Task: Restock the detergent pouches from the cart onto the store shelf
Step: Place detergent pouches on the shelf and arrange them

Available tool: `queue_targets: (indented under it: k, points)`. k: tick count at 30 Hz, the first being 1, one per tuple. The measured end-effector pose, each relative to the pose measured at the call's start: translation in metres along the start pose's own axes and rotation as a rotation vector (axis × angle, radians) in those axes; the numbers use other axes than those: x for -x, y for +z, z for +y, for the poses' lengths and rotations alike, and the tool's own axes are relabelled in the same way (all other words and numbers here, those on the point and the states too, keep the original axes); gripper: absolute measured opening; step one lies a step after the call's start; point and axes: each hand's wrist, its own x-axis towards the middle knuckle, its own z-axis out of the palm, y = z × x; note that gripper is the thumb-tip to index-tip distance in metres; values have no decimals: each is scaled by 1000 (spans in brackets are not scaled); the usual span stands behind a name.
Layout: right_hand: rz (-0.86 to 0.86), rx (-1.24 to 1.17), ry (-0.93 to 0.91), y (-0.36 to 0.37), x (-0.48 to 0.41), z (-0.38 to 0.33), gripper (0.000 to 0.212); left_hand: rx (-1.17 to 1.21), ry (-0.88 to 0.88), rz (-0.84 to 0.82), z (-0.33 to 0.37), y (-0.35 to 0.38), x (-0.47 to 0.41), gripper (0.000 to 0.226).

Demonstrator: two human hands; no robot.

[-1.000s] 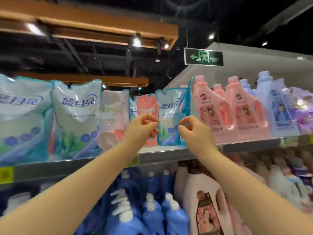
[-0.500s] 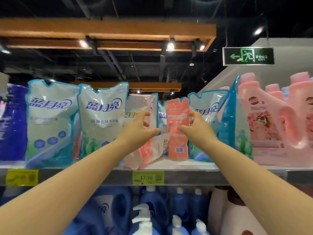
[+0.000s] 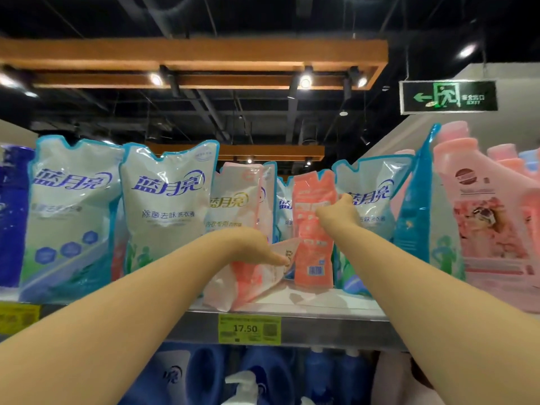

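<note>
Note pink pouch (image 3: 251, 279) slumped toward 3 o'clock on shelf (image 3: 336, 331), under flat, straight-fingered left hand (image 3: 254, 247), with right hand (image 3: 339, 213) at its 2 o'clock against red pouch (image 3: 312, 247), grip not discernible. Tip pink pouch back toward 12 o'clock, steadying red pouch. Versus half a second ago, find left hand lower and flatter, right hand slightly higher.
</note>
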Motion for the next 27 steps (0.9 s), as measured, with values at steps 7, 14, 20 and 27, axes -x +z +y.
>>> queue_targets:
  k: [7, 14, 20, 27]
  points:
    - [-9, 9, -62, 9, -1, 5, 38, 19, -12, -93, -7, 0, -6, 60]
    - [-97, -61, -37, 17, 11, 9, 66, -47, 26, -82, -5, 1, -1, 71]
    - [-137, 78, 47, 28, 15, 14, 57, -28, 16, -14, -16, 7, -2, 66]
    - [-146, 48, 59, 31, 15, 17, 44, 23, -34, 71, -28, 13, -1, 65]
